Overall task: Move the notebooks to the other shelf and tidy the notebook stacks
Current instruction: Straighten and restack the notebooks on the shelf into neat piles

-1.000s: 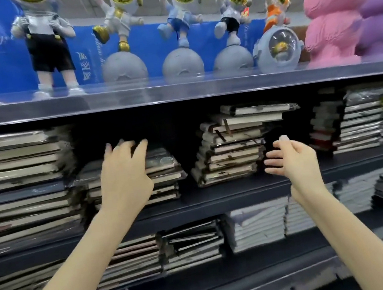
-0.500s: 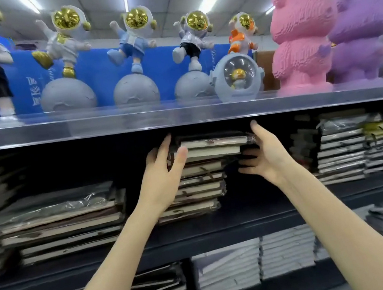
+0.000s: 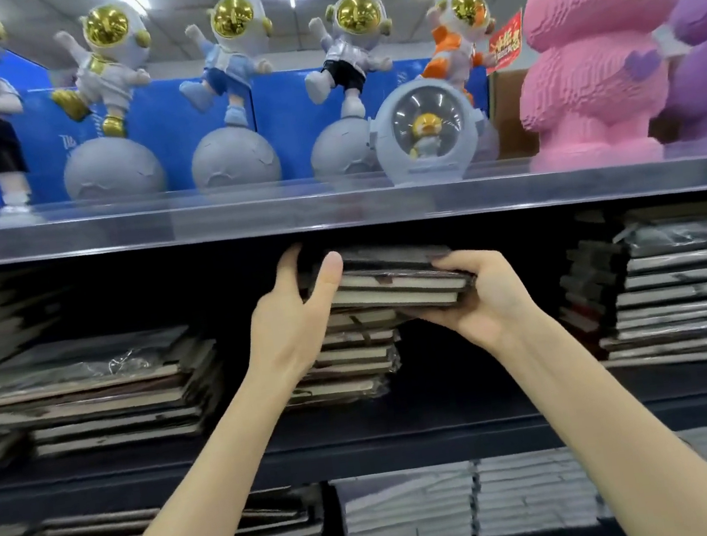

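the left hand (image 3: pixel 286 322) grips the left end of the top notebooks (image 3: pixel 394 282) on the middle stack (image 3: pixel 355 358), thumb on the front edge, fingers reaching round the back. the right hand (image 3: pixel 487 294) holds their right end, fingers curled over the top, palm beneath. the held bunch juts out to the right past the stack under it. the stack stands on a dark shelf (image 3: pixel 411 436), between a left stack (image 3: pixel 101 394) and a right stack (image 3: pixel 682 289). more notebooks fill the lower shelf (image 3: pixel 466 502). on the top shelf (image 3: pixel 334 207) stand astronaut figures (image 3: pixel 239 47) and a pink block bear (image 3: pixel 592 39).
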`<state>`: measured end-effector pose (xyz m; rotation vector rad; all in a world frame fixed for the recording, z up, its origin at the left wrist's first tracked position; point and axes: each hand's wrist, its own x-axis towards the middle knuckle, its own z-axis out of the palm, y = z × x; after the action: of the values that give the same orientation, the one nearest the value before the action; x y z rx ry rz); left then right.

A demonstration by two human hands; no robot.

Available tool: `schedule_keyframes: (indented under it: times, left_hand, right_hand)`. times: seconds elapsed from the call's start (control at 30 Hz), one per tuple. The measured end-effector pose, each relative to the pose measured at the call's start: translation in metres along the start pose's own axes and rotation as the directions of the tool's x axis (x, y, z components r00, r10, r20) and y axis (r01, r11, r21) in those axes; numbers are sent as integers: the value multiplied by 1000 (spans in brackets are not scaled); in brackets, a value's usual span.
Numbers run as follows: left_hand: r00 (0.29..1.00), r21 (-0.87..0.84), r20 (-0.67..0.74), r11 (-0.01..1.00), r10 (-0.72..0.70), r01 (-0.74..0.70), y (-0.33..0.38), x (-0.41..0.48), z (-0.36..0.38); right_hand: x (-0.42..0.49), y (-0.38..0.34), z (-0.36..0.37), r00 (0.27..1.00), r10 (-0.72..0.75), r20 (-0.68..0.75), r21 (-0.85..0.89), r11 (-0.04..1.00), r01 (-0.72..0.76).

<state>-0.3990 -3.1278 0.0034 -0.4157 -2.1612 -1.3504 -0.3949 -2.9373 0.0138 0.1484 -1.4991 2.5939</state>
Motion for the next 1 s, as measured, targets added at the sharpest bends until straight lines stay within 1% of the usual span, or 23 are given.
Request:
schedule_keyframes:
  times: [0.1, 0.2, 0.3, 0.4, 0.47, 0.53, 0.67, 0.73, 0.8, 0.83, 0.87, 0.9, 0.93, 1.0]
  left_hand:
    - [998, 56, 8, 996, 64, -64, 17, -12, 12]
    - [995, 14, 22, 995, 96, -97, 30, -25, 27]
    - [995, -27, 31, 995, 95, -94, 40, -38, 48]
    - [993, -32, 33, 993, 117, -116, 54, -49, 72]
    - [992, -53, 63, 993, 109, -106, 60, -56, 89]
    - [991, -74, 114, 995, 76, -68, 58, -64, 108]
    - [975, -96, 222, 995, 8, 14, 39, -85, 144]
    - [967, -76, 254, 996, -33, 54, 26, -91, 155]
    - [960, -35, 275, 997, -51, 63, 13, -89, 160]
    - [958, -7, 284, 999, -42, 46, 7, -86, 161]
    - [956, 22, 292, 1000, -26, 21, 2, -82, 161]
    - [955, 50, 297, 999, -10, -5, -2, -78, 160]
    - [952, 77, 306, 997, 6, -31, -6, -75, 160]
    - [943, 129, 333, 989, 25, -72, -12, -72, 160]
  right_hand:
    - [-9, -5, -13, 998, -36, -45, 5, 999, 36]
    - [-20, -12, -29, 994, -61, -88, 5, 998, 62]
    - [-36, -19, -53, 994, -62, -93, 47, 997, 67]
    - [-51, -27, -81, 990, -50, -131, 74, 995, 60]
    - [-59, -31, -100, 986, -45, -159, 74, 996, 58]
    - [-65, -34, -118, 981, -44, -190, 39, 998, 52]
    - [-63, -30, -151, 963, 15, -267, -30, 999, -24]
    - [-56, -20, -163, 951, 81, -297, -34, 995, -95]
    - [-46, -11, -172, 941, 140, -309, -46, 986, -162]
    - [-39, -7, -175, 936, 153, -317, -82, 979, -187]
    - [-33, -5, -176, 935, 148, -323, -151, 967, -205]
    - [-28, -5, -173, 943, 149, -299, -245, 943, -227]
    - [-21, -5, -171, 946, 146, -288, -346, 906, -245]
    - [-12, -6, -169, 957, 128, -262, -553, 793, -257]
